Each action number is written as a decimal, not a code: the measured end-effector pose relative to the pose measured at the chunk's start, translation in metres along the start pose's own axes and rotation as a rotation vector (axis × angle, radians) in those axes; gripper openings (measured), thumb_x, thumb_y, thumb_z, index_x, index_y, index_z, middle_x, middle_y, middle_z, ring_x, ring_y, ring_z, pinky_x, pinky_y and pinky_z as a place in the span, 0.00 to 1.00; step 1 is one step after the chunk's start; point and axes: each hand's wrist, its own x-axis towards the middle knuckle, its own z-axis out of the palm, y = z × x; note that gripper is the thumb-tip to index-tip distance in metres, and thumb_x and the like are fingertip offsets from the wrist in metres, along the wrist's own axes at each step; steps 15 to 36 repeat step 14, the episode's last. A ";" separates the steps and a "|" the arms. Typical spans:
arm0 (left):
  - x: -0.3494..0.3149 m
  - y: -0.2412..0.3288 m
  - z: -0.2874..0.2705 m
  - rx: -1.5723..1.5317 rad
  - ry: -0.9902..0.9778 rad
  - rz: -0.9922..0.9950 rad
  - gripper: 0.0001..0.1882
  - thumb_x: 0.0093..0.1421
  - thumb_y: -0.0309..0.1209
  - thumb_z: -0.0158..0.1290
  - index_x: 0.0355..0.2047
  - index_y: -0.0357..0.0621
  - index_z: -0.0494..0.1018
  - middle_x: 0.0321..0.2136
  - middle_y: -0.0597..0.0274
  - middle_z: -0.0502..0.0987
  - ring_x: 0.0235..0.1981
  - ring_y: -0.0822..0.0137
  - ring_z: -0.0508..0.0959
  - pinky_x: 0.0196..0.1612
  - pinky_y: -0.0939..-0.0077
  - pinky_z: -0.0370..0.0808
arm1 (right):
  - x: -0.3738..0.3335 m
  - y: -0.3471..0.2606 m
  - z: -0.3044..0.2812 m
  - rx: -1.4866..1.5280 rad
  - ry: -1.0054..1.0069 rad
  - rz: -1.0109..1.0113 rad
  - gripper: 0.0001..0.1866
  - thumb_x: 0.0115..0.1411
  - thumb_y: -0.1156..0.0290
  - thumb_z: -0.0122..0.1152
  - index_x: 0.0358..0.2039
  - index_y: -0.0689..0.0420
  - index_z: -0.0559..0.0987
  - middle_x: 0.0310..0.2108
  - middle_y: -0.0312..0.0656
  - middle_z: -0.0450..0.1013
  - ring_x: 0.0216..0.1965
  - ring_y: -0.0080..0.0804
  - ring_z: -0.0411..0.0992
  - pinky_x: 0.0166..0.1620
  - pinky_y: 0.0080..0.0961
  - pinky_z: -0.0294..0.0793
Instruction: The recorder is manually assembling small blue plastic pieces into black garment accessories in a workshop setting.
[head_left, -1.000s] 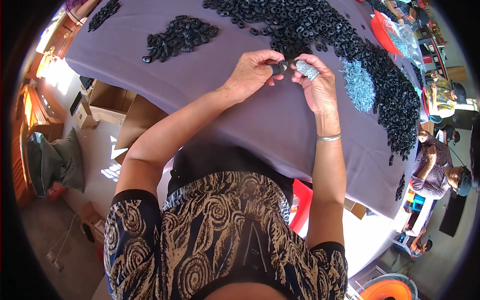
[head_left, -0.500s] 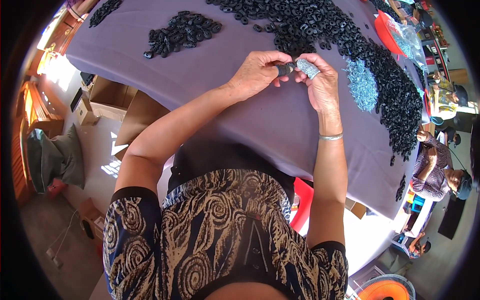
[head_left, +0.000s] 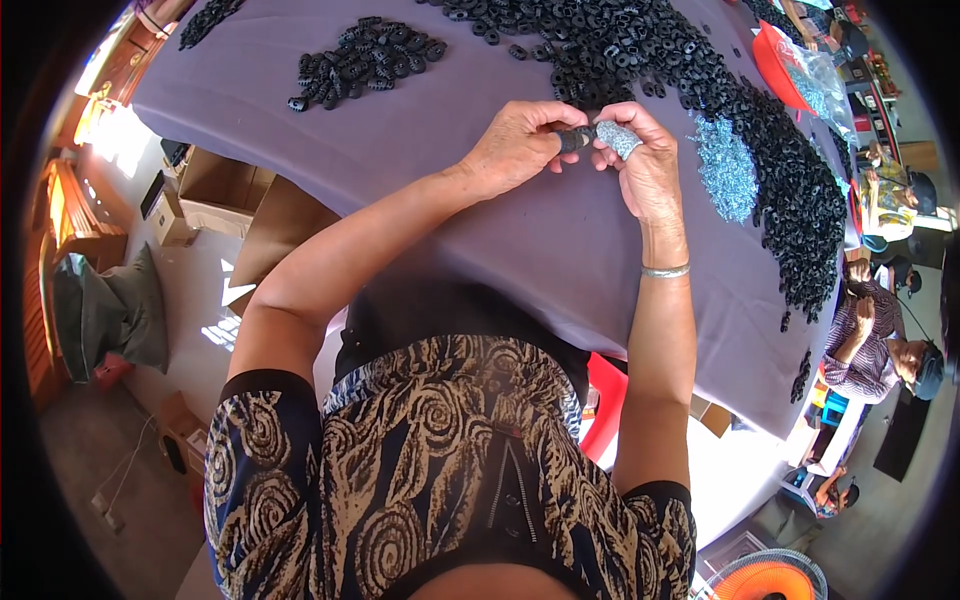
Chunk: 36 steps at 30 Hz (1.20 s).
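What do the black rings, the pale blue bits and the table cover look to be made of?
Black rings: probably rubber or plastic, matte black with no glint. Pale blue bits: likely small metal parts, since they sparkle silvery-blue, though they are too small to be sure. Table cover: woven cloth, dull lilac, draping softly over the edge.

Matt lilac cloth covers the table, smooth with soft folds at its edge. The black rings heaped on it look like dull rubber or plastic. The pile of clips glints like bright metal, as does the bunch in the right hand. The bangle is shiny metal. The boxes are plain brown cardboard.
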 end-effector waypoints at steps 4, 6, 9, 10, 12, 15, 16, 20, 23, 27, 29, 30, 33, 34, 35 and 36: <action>-0.001 0.002 0.001 0.012 -0.018 0.000 0.11 0.60 0.24 0.50 0.43 0.37 0.74 0.33 0.63 0.76 0.29 0.74 0.76 0.30 0.81 0.74 | 0.000 0.000 -0.004 0.014 -0.024 0.014 0.03 0.56 0.82 0.55 0.32 0.62 0.76 0.24 0.35 0.71 0.21 0.15 0.66 0.23 0.14 0.69; -0.002 0.001 0.001 0.007 -0.011 0.000 0.11 0.60 0.25 0.51 0.43 0.37 0.74 0.33 0.63 0.76 0.29 0.75 0.76 0.31 0.81 0.74 | 0.000 -0.001 -0.005 -0.011 -0.030 0.018 0.03 0.56 0.82 0.56 0.32 0.63 0.76 0.23 0.36 0.71 0.21 0.15 0.65 0.23 0.14 0.69; -0.001 0.002 0.002 -0.005 -0.018 -0.004 0.11 0.60 0.25 0.51 0.43 0.38 0.74 0.33 0.64 0.76 0.28 0.76 0.75 0.31 0.82 0.74 | -0.001 -0.005 -0.006 -0.012 -0.031 0.046 0.04 0.56 0.81 0.56 0.32 0.63 0.75 0.22 0.37 0.71 0.19 0.16 0.65 0.22 0.14 0.68; -0.001 0.002 0.002 -0.012 -0.030 -0.008 0.11 0.60 0.26 0.51 0.43 0.38 0.74 0.33 0.64 0.76 0.28 0.76 0.75 0.31 0.82 0.74 | -0.001 -0.005 -0.007 0.012 -0.029 0.070 0.04 0.56 0.81 0.56 0.33 0.64 0.76 0.22 0.37 0.72 0.18 0.16 0.64 0.21 0.14 0.67; -0.002 0.002 0.002 -0.015 -0.035 -0.013 0.11 0.60 0.25 0.51 0.44 0.38 0.74 0.33 0.64 0.76 0.28 0.76 0.75 0.31 0.82 0.74 | -0.002 -0.006 -0.009 0.066 -0.043 0.110 0.04 0.56 0.80 0.56 0.33 0.63 0.76 0.22 0.38 0.72 0.18 0.16 0.64 0.21 0.14 0.67; -0.003 0.002 0.002 -0.019 -0.039 -0.019 0.12 0.60 0.25 0.51 0.44 0.38 0.74 0.33 0.64 0.76 0.28 0.76 0.75 0.31 0.82 0.74 | -0.002 -0.005 -0.011 0.120 -0.057 0.151 0.05 0.56 0.80 0.56 0.34 0.63 0.76 0.22 0.38 0.72 0.18 0.16 0.64 0.21 0.14 0.67; -0.003 0.002 0.002 -0.019 -0.039 -0.019 0.12 0.60 0.25 0.51 0.44 0.38 0.74 0.33 0.64 0.76 0.28 0.76 0.75 0.31 0.82 0.74 | -0.002 -0.005 -0.011 0.120 -0.057 0.151 0.05 0.56 0.80 0.56 0.34 0.63 0.76 0.22 0.38 0.72 0.18 0.16 0.64 0.21 0.14 0.67; -0.003 0.002 0.002 -0.019 -0.039 -0.019 0.12 0.60 0.25 0.51 0.44 0.38 0.74 0.33 0.64 0.76 0.28 0.76 0.75 0.31 0.82 0.74 | -0.002 -0.005 -0.011 0.120 -0.057 0.151 0.05 0.56 0.80 0.56 0.34 0.63 0.76 0.22 0.38 0.72 0.18 0.16 0.64 0.21 0.14 0.67; -0.003 0.002 0.002 -0.019 -0.039 -0.019 0.12 0.60 0.25 0.51 0.44 0.38 0.74 0.33 0.64 0.76 0.28 0.76 0.75 0.31 0.82 0.74 | -0.002 -0.005 -0.011 0.120 -0.057 0.151 0.05 0.56 0.80 0.56 0.34 0.63 0.76 0.22 0.38 0.72 0.18 0.16 0.64 0.21 0.14 0.67; -0.003 0.002 0.002 -0.019 -0.039 -0.019 0.12 0.60 0.25 0.51 0.44 0.38 0.74 0.33 0.64 0.76 0.28 0.76 0.75 0.31 0.82 0.74 | -0.002 -0.005 -0.011 0.120 -0.057 0.151 0.05 0.56 0.80 0.56 0.34 0.63 0.76 0.22 0.38 0.72 0.18 0.16 0.64 0.21 0.14 0.67; -0.003 0.002 0.002 -0.019 -0.039 -0.019 0.12 0.60 0.25 0.51 0.44 0.38 0.74 0.33 0.64 0.76 0.28 0.76 0.75 0.31 0.82 0.74 | -0.002 -0.005 -0.011 0.120 -0.057 0.151 0.05 0.56 0.80 0.56 0.34 0.63 0.76 0.22 0.38 0.72 0.18 0.16 0.64 0.21 0.14 0.67; -0.003 0.002 0.002 -0.019 -0.039 -0.019 0.12 0.60 0.25 0.51 0.44 0.38 0.74 0.33 0.64 0.76 0.28 0.76 0.75 0.31 0.82 0.74 | -0.002 -0.005 -0.011 0.120 -0.057 0.151 0.05 0.56 0.80 0.56 0.34 0.63 0.76 0.22 0.38 0.72 0.18 0.16 0.64 0.21 0.14 0.67; -0.003 0.002 0.002 -0.019 -0.039 -0.019 0.12 0.60 0.25 0.51 0.44 0.38 0.74 0.33 0.64 0.76 0.28 0.76 0.75 0.31 0.82 0.74 | -0.002 -0.005 -0.011 0.120 -0.057 0.151 0.05 0.56 0.80 0.56 0.34 0.63 0.76 0.22 0.38 0.72 0.18 0.16 0.64 0.21 0.14 0.67; -0.003 0.002 0.002 -0.019 -0.039 -0.019 0.12 0.60 0.25 0.51 0.44 0.38 0.74 0.33 0.64 0.76 0.28 0.76 0.75 0.31 0.82 0.74 | -0.002 -0.005 -0.011 0.120 -0.057 0.151 0.05 0.56 0.80 0.56 0.34 0.63 0.76 0.22 0.38 0.72 0.18 0.16 0.64 0.21 0.14 0.67; -0.003 0.002 0.002 -0.019 -0.039 -0.019 0.12 0.60 0.25 0.51 0.44 0.38 0.74 0.33 0.64 0.76 0.28 0.76 0.75 0.31 0.82 0.74 | -0.002 -0.005 -0.011 0.120 -0.057 0.151 0.05 0.56 0.80 0.56 0.34 0.63 0.76 0.22 0.38 0.72 0.18 0.16 0.64 0.21 0.14 0.67; -0.003 0.002 0.002 -0.019 -0.039 -0.019 0.12 0.60 0.25 0.51 0.44 0.38 0.74 0.33 0.64 0.76 0.28 0.76 0.75 0.31 0.82 0.74 | -0.002 -0.005 -0.011 0.120 -0.057 0.151 0.05 0.56 0.80 0.56 0.34 0.63 0.76 0.22 0.38 0.72 0.18 0.16 0.64 0.21 0.14 0.67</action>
